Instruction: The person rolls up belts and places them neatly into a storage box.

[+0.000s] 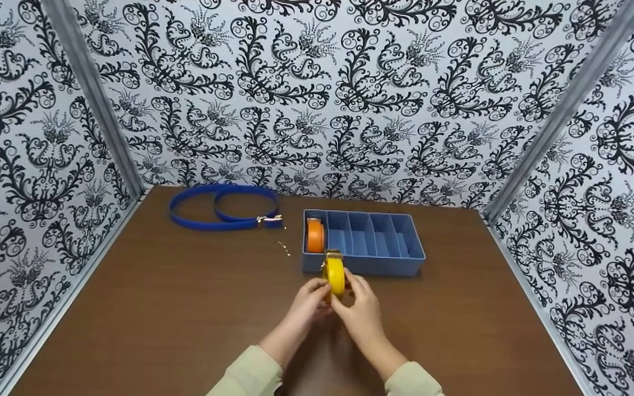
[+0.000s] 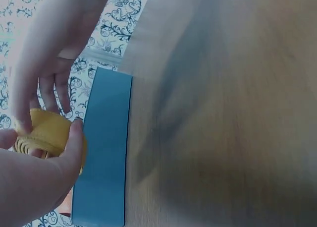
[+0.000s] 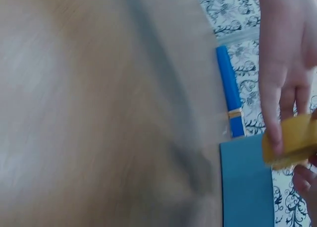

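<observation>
A yellow belt [image 1: 335,275], wound into a tight coil with its metal buckle [image 1: 333,253] at the top, is held up between both hands just in front of the box. My left hand [image 1: 307,301] grips the coil from the left, thumb on its near side. From the right, my right hand [image 1: 362,308] pinches it between thumb and fingers. The left wrist view shows the spiral layers of the yellow coil [image 2: 47,133] at its side. Behind it stands a blue-grey box [image 1: 364,266] with several compartments; a coiled orange belt [image 1: 315,235] sits in the leftmost one.
A blue belt [image 1: 212,224] lies loosely looped at the back left of the brown table [image 1: 185,308], its metal buckle [image 1: 270,220] near the box. Small shiny bits [image 1: 284,248] lie left of the box. Patterned walls [image 1: 317,110] enclose the back and sides.
</observation>
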Demonstrator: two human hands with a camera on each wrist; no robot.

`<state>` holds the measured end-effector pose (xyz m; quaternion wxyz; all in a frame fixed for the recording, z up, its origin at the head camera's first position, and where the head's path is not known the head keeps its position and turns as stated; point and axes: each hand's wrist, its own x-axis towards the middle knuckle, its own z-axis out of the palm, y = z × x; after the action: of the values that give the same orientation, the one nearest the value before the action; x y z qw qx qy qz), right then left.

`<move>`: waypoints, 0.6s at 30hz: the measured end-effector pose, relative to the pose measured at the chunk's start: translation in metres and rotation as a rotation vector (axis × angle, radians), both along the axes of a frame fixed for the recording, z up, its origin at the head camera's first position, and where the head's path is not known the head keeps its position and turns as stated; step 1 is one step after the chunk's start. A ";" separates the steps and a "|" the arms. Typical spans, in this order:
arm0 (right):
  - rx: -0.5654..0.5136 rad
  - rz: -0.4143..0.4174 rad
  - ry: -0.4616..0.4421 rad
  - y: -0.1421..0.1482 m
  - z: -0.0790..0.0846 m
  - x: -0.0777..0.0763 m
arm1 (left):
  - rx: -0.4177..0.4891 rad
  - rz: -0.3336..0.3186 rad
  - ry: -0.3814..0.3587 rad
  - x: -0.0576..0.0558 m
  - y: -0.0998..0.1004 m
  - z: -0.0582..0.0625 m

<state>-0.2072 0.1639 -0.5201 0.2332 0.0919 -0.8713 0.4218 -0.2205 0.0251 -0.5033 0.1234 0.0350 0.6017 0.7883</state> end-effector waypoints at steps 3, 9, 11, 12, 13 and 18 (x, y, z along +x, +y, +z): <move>-0.003 -0.071 -0.022 -0.003 0.004 -0.006 | -0.020 0.028 0.028 -0.006 0.008 0.002; 0.034 -0.211 0.028 -0.005 0.010 -0.029 | 0.006 0.069 0.093 -0.024 0.028 0.004; 0.026 -0.243 0.021 -0.004 0.014 -0.039 | 0.018 0.069 0.093 -0.029 0.032 0.009; 0.029 -0.254 0.019 -0.003 0.016 -0.043 | 0.016 0.067 0.092 -0.032 0.034 0.010; 0.036 -0.262 0.021 -0.003 0.018 -0.048 | 0.009 0.061 0.087 -0.035 0.035 0.012; 0.112 -0.265 0.087 0.000 0.024 -0.069 | -0.164 0.100 0.207 -0.057 0.032 0.011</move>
<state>-0.2766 0.1634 -0.4958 0.3190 0.0073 -0.8869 0.3339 -0.2771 0.0569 -0.4922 0.0234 0.0759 0.6747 0.7338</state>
